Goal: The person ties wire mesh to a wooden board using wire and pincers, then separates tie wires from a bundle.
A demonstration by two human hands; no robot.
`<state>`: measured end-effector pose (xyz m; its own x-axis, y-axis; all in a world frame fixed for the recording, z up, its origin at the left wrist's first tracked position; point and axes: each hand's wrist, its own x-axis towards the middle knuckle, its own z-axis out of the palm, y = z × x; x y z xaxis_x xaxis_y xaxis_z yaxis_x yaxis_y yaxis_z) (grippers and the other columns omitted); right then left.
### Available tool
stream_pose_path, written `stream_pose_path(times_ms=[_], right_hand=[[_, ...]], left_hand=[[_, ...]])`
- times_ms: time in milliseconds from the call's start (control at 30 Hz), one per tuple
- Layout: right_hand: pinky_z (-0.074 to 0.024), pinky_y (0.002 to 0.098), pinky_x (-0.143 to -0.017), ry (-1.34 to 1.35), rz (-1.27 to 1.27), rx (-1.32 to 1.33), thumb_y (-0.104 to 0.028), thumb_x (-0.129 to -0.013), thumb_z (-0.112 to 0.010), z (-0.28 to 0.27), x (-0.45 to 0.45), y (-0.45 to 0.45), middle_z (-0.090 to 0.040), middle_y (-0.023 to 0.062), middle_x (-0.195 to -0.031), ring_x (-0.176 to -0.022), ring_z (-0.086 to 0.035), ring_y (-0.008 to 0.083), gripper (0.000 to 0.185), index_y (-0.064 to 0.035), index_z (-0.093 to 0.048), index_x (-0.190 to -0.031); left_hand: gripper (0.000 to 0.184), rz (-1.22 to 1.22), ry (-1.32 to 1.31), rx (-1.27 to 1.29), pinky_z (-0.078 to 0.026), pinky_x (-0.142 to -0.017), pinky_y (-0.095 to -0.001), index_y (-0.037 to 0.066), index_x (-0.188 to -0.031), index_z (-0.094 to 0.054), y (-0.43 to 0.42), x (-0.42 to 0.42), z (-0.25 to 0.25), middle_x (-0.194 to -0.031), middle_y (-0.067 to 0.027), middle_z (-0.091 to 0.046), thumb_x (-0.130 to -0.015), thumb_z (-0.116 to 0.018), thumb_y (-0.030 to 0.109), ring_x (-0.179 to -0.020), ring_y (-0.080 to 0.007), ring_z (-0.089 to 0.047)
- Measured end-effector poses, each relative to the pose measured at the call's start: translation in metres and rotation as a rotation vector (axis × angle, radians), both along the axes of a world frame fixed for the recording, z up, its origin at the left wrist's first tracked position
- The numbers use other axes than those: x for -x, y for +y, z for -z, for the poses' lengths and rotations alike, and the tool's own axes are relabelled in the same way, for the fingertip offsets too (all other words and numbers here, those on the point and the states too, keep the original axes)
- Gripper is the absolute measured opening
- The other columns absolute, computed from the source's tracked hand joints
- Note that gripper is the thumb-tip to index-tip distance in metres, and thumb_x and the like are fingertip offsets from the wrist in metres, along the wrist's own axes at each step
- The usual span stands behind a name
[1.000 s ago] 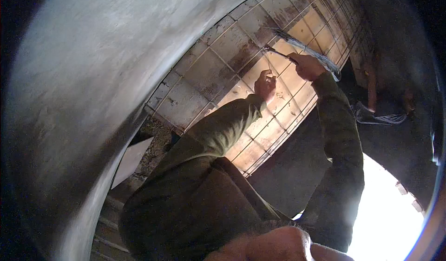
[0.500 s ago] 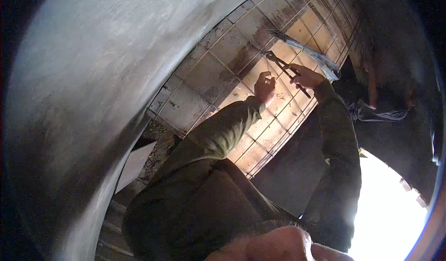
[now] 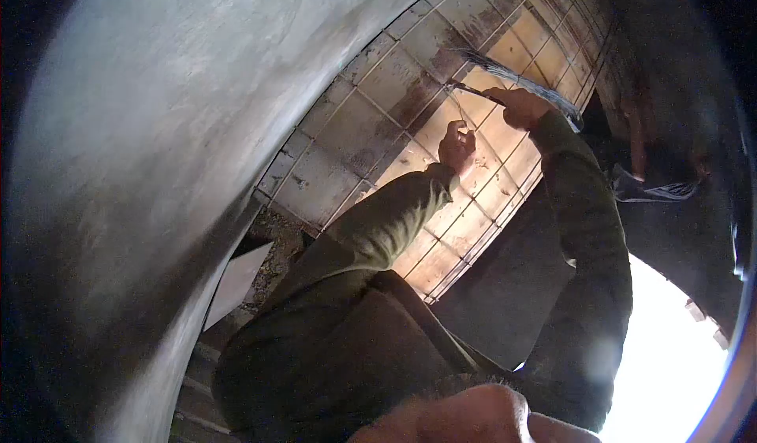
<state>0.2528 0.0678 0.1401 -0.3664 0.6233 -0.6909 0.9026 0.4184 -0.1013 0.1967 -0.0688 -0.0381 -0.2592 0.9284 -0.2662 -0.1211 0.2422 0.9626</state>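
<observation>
My right hand (image 3: 523, 109) is closed around the handles of a pair of dark pincers (image 3: 478, 91). Their jaws point left and meet the wire mesh (image 3: 410, 133) near a crossing of its bars. Just below and left of them, my left hand (image 3: 457, 148) is raised in front of the mesh with fingers curled and thumb drawn in. Whatever it pinches is too small to make out. Behind the right hand, a bundle of thin loose wire (image 3: 512, 77) lies across the mesh.
Boards (image 3: 481, 176) back the mesh, partly sunlit. A large smooth grey surface (image 3: 173, 120) curves along the left. More loose wire (image 3: 658, 191) hangs at the right, above a very bright opening (image 3: 670, 348). A pale flat piece (image 3: 236, 285) lies at lower left.
The pincers have turned from a steep slant to nearly level, handles swung up as my right hand rotated over them. My left hand has shifted only slightly.
</observation>
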Motion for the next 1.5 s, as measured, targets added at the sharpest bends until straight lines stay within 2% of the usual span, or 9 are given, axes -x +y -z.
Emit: stream_pose_path(times_ms=[167,367,433,667,733,900,1267,1333,1500], right_hand=[[-0.0469,0.0492,-0.083,0.076,-0.166,-0.017,0.002,-0.071,-0.042,0.013,-0.007,0.011,-0.063,0.0224,-0.102,-0.094,-0.060,0.0413,0.058,-0.0151,-0.048,-0.127],[-0.0495,0.0480,-0.080,-0.147,-0.161,-0.029,0.001,-0.074,-0.044,0.001,0.019,0.004,-0.064,0.0214,-0.102,-0.090,-0.062,0.0405,0.057,-0.0186,-0.050,-0.127],[-0.0521,0.0469,-0.074,-0.229,-0.143,-0.056,-0.007,-0.079,-0.049,-0.001,0.025,0.002,-0.066,0.0164,-0.097,-0.089,-0.065,0.0348,0.048,-0.0195,-0.052,-0.125],[-0.0527,0.0466,-0.073,-0.227,-0.093,-0.067,-0.007,-0.079,-0.049,0.001,0.028,-0.011,-0.066,0.0171,-0.096,-0.089,-0.065,0.0350,0.048,-0.0200,-0.052,-0.125],[-0.0502,0.0504,-0.069,-0.139,-0.126,-0.101,-0.005,-0.079,-0.047,0.006,0.016,-0.012,-0.065,0.0220,-0.086,-0.079,-0.064,0.0394,0.050,-0.0195,-0.048,-0.127],[-0.0500,0.0502,-0.068,-0.144,-0.120,-0.091,-0.010,-0.082,-0.049,0.004,0.013,-0.010,-0.065,0.0211,-0.086,-0.080,-0.064,0.0385,0.046,-0.0198,-0.047,-0.127],[-0.0481,0.0492,-0.072,-0.101,-0.078,-0.033,-0.020,-0.089,-0.052,0.007,-0.003,0.000,-0.064,0.0178,-0.089,-0.083,-0.062,0.0387,0.036,-0.0166,-0.049,-0.124],[-0.0476,0.0483,-0.073,0.042,-0.088,-0.011,-0.023,-0.087,-0.057,0.013,-0.011,0.002,-0.064,0.0178,-0.090,-0.085,-0.061,0.0387,0.036,-0.0137,-0.051,-0.120],[-0.0488,0.0468,-0.076,-0.029,-0.150,-0.037,-0.031,-0.072,-0.072,0.015,-0.014,0.011,-0.064,0.0159,-0.096,-0.092,-0.061,0.0355,0.041,-0.0095,-0.059,-0.104]], left_hand=[[0.027,0.012,-0.027,0.032,-0.047,-0.055,-0.0389,0.008,-0.108,-0.046,0.000,0.002,-0.007,-0.066,-0.0129,-0.062,-0.087,-0.059,0.018,-0.060,-0.0261,-0.063],[0.026,-0.014,-0.043,-0.027,-0.046,-0.055,-0.0397,0.008,-0.107,-0.046,-0.001,-0.003,0.000,-0.065,-0.0118,-0.061,-0.087,-0.059,0.018,-0.058,-0.0257,-0.062],[0.026,-0.015,-0.017,-0.047,-0.046,-0.055,-0.0399,0.008,-0.107,-0.046,-0.001,-0.001,-0.005,-0.065,-0.0115,-0.061,-0.087,-0.059,0.018,-0.058,-0.0258,-0.062],[0.025,-0.006,0.002,-0.050,-0.046,-0.053,-0.0390,0.007,-0.106,-0.048,-0.003,0.001,-0.007,-0.064,-0.0114,-0.061,-0.087,-0.060,0.018,-0.057,-0.0244,-0.061],[0.025,-0.002,0.000,-0.035,-0.046,-0.052,-0.0385,0.006,-0.106,-0.048,-0.004,0.006,-0.013,-0.064,-0.0117,-0.061,-0.087,-0.059,0.018,-0.056,-0.0234,-0.061],[0.018,0.011,-0.114,-0.027,-0.044,-0.051,-0.0340,0.007,-0.101,-0.049,-0.004,0.006,-0.015,-0.062,-0.0081,-0.057,-0.088,-0.059,0.015,-0.054,-0.0175,-0.056],[0.020,0.013,-0.112,-0.050,-0.045,-0.051,-0.0328,0.004,-0.102,-0.049,0.000,0.008,-0.018,-0.062,-0.0094,-0.059,-0.088,-0.057,0.016,-0.056,-0.0163,-0.058],[0.020,0.016,-0.121,-0.042,-0.045,-0.051,-0.0324,0.004,-0.101,-0.049,0.001,0.007,-0.018,-0.062,-0.0083,-0.059,-0.089,-0.057,0.016,-0.055,-0.0151,-0.057],[0.019,0.054,-0.384,0.064,-0.043,-0.049,-0.0314,0.003,-0.101,-0.050,-0.001,0.019,-0.033,-0.064,-0.0075,-0.059,-0.089,-0.057,0.016,-0.053,-0.0133,-0.053]])
